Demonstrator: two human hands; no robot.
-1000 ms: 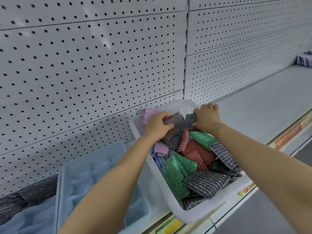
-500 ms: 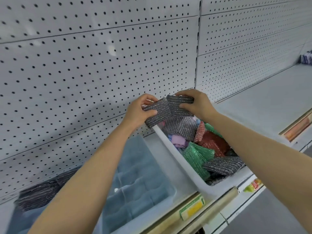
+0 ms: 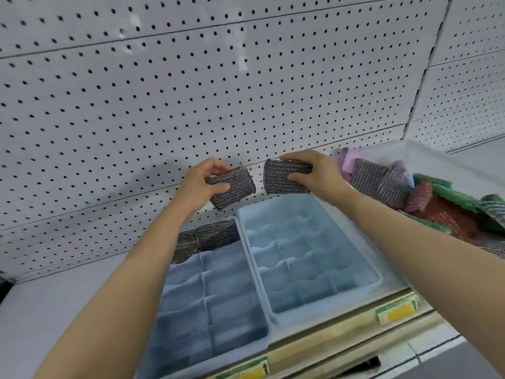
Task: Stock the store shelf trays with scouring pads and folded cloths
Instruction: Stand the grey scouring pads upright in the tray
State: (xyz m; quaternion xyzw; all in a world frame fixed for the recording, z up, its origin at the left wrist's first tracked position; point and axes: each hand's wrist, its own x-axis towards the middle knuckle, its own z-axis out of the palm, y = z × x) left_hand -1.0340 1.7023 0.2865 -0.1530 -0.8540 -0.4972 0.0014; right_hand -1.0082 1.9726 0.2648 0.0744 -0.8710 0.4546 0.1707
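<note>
My left hand (image 3: 202, 184) grips a grey scouring pad (image 3: 235, 187) in the air above the back of the left blue tray (image 3: 218, 310). My right hand (image 3: 314, 173) holds a second grey scouring pad (image 3: 281, 179) over the far end of the right blue tray (image 3: 322, 269). The two pads are a small gap apart. Grey pads (image 3: 207, 239) fill the rear compartments of the left tray. A white bin (image 3: 426, 151) at the right holds grey, green and red pads and pink cloths (image 3: 349, 162).
A white pegboard wall (image 3: 191, 91) rises close behind the trays. The shelf's front edge carries yellow and green price labels (image 3: 397, 311). Bare white shelf (image 3: 68, 310) lies to the left of the trays.
Both hands lifted a grey pad each out of the white bin and carried them left, to above the blue trays. The view swung left with them.
</note>
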